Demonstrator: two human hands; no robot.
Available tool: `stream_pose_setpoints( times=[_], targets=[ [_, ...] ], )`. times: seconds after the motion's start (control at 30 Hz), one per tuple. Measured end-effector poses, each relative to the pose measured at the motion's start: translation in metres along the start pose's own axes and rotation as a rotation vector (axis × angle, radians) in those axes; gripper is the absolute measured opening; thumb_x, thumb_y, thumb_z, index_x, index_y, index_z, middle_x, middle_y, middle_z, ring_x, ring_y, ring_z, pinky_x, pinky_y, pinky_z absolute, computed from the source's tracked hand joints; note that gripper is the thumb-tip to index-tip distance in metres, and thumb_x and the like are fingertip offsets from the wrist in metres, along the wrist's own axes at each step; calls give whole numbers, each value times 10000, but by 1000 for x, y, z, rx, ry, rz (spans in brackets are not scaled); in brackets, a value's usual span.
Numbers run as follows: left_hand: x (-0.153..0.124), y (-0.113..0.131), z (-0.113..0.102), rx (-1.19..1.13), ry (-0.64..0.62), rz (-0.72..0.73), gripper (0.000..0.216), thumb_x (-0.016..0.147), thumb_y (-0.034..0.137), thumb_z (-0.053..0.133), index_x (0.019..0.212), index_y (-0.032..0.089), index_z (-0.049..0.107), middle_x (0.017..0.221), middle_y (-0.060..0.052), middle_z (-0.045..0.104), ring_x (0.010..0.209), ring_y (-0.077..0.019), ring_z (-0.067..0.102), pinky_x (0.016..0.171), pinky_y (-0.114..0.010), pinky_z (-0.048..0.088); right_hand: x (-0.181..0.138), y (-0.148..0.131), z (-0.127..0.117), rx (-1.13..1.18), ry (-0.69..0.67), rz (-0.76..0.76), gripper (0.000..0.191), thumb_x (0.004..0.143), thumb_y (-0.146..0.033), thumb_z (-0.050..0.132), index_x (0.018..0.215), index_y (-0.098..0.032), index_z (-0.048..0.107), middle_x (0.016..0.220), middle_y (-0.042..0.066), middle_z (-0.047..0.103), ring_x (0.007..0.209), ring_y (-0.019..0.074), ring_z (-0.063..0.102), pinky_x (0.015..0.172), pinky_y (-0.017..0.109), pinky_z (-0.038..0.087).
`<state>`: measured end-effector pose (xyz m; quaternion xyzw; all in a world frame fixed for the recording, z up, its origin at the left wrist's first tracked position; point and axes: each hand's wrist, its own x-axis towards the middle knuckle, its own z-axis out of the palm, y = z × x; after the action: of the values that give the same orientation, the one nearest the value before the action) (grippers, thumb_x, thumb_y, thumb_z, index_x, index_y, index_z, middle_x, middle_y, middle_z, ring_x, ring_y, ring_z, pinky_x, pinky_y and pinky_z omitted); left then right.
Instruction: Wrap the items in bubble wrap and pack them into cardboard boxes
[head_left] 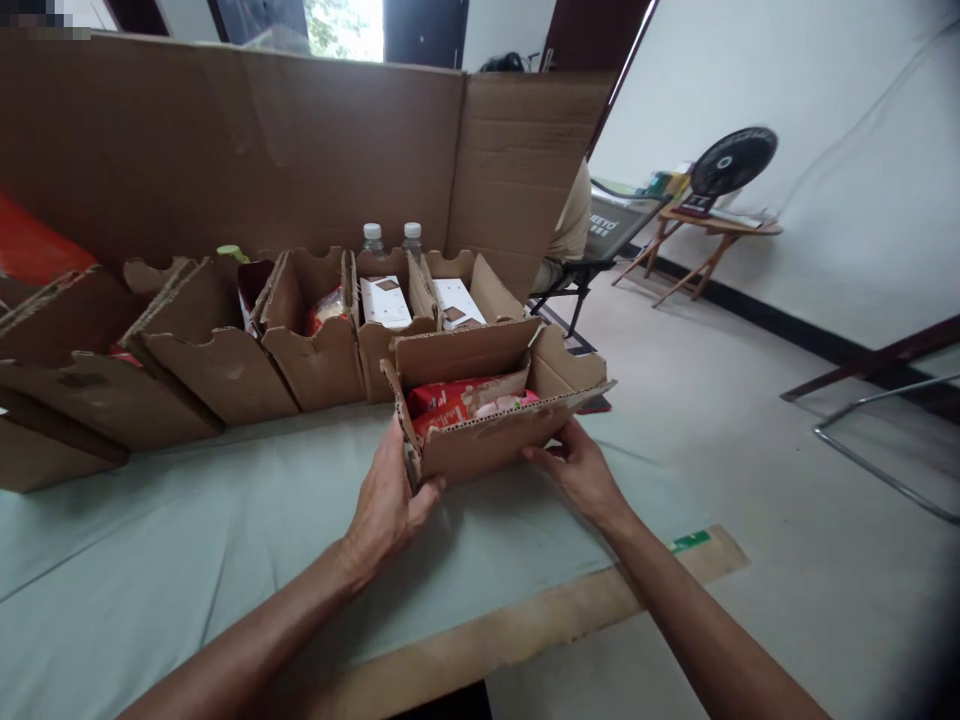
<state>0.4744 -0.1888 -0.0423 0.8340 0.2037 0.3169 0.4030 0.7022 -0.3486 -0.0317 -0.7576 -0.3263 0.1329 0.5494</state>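
An open cardboard box (480,440) is between my two hands at the front of the row, turned at an angle to it. Inside lie red snack packets (457,398) and something pink and white. My left hand (390,495) grips the box's left end, thumb on the near wall. At the lower right of the near side, my right hand (577,470) holds it with the fingers partly hidden beneath. Behind it, two cardboard bins hold a white box (384,302) and another white carton (457,300).
More cardboard bins (217,370) stand in a row to the left on the pale green cloth (247,530). A tall cardboard screen (300,150) rises behind them, with two capped bottles (373,238) before it. On the right are a seated person, a folding chair (622,225) and a black fan (731,162).
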Motion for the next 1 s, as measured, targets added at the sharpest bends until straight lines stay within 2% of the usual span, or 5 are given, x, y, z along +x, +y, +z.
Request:
stream_pose_setpoints(
  times=[0.3,0.53,0.7,0.83,1.0],
  targets=[
    [19,-27,9,-8,34,-1,660,933,292,560,1546,244,321,1429,-149,577,1302,-326,558,1057,-523,500,4,28,26,62,132,-7,517,726,-546,798,1072,-241,563,965,42,694,684,184,644,606,347,593],
    [17,-39,18,-28,34,-27,648,964,277,520,1568,243,288,1449,-151,576,1345,-320,549,1073,-497,508,3,37,29,65,211,-17,512,748,-500,783,1129,-222,583,1032,89,713,783,219,691,675,372,615],
    [18,-42,15,-45,27,-13,616,937,252,540,1529,240,370,1461,-155,568,1388,-323,515,1098,-513,492,4,39,29,48,235,-14,455,755,-474,776,1088,-213,609,1068,105,722,843,242,705,770,425,627],
    [19,-44,15,-79,34,14,583,918,220,540,1491,207,429,1508,-169,529,1436,-322,471,1154,-524,443,3,40,30,6,265,-35,460,768,-492,750,1095,-200,613,1089,122,725,853,250,711,760,420,627],
    [25,-44,17,-147,54,-25,712,913,199,557,1586,220,324,1591,-162,457,1464,-310,450,1214,-530,371,5,39,33,-37,246,-34,500,741,-497,743,1116,-195,607,1073,114,733,778,229,696,692,395,609]
  ],
)
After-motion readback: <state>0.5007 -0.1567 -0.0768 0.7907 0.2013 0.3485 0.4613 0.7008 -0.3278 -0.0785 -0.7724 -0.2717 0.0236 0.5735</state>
